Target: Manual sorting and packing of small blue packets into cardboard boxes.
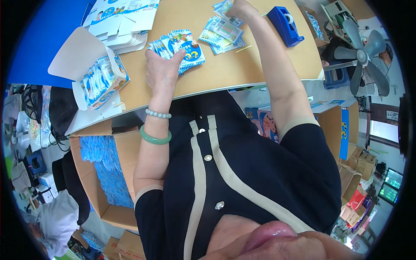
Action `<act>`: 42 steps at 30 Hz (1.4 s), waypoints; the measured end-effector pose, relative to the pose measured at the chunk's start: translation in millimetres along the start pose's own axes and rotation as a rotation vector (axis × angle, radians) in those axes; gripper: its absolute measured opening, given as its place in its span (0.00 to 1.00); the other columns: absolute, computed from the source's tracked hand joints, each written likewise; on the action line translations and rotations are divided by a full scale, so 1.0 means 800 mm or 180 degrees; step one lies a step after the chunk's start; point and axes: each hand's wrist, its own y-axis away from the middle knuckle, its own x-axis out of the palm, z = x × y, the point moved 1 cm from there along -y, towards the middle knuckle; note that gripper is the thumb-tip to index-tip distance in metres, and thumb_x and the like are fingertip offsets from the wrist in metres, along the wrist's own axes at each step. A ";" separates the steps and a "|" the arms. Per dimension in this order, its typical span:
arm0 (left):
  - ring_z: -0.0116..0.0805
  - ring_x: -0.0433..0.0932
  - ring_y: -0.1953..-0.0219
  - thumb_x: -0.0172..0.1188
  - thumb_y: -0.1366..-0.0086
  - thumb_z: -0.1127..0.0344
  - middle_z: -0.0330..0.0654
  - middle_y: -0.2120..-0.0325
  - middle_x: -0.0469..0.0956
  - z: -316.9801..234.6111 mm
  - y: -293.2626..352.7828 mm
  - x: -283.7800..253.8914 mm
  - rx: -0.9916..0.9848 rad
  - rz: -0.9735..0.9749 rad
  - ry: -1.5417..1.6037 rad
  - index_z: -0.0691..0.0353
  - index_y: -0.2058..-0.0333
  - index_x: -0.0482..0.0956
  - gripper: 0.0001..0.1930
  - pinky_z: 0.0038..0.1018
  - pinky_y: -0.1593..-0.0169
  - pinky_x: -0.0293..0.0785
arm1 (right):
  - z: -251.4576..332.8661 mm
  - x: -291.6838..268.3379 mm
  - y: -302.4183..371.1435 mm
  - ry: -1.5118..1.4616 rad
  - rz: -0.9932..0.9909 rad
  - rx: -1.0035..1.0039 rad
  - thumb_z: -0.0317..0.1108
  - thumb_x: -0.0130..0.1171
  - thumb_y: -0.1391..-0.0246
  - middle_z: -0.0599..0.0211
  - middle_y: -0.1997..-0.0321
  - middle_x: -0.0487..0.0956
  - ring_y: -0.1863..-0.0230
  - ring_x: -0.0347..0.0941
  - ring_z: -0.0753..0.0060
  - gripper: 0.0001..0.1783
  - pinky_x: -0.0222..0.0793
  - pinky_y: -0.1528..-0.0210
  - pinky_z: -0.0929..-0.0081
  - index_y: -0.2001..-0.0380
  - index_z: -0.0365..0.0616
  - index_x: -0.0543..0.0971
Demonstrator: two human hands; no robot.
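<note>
Left hand [164,67] grips near end of a packet row [185,47], which extends beyond it on the worktop [234,71]; right hand [242,10] touches loose packets [222,31], grip unclear; open carton [122,76] stands left of both.

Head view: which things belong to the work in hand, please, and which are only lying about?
Likely in the work:
packets in the left hand
packet pile at the right hand
open box with more packets

Likely just about:
tape dispenser, untouched
fan
blue stool near it
</note>
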 end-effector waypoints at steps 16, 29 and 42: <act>0.51 0.78 0.54 0.72 0.53 0.46 0.54 0.58 0.79 0.001 0.009 -0.007 -0.0027 -0.0087 -0.0042 0.69 0.52 0.66 0.39 0.42 0.51 0.73 | 0.016 0.021 0.140 0.0414 -0.0228 -0.0574 0.47 0.64 0.51 0.55 0.56 0.78 0.51 0.75 0.56 0.25 0.71 0.52 0.60 0.53 0.44 0.77; 0.53 0.79 0.56 0.72 0.53 0.46 0.58 0.58 0.77 -0.005 0.013 -0.007 0.0160 -0.0231 -0.0319 0.72 0.53 0.66 0.39 0.40 0.51 0.74 | 0.068 0.130 0.184 0.0226 -0.1709 -0.1563 0.39 0.61 0.49 0.48 0.53 0.74 0.50 0.72 0.45 0.24 0.70 0.50 0.55 0.50 0.43 0.71; 0.51 0.81 0.59 0.72 0.53 0.53 0.59 0.61 0.79 0.000 0.011 0.008 0.0580 -0.0676 -0.0350 0.75 0.54 0.69 0.36 0.37 0.57 0.78 | 0.078 0.158 0.224 -0.0219 -0.1638 -0.2183 0.25 0.54 0.50 0.45 0.55 0.74 0.51 0.68 0.39 0.16 0.67 0.49 0.52 0.55 0.37 0.71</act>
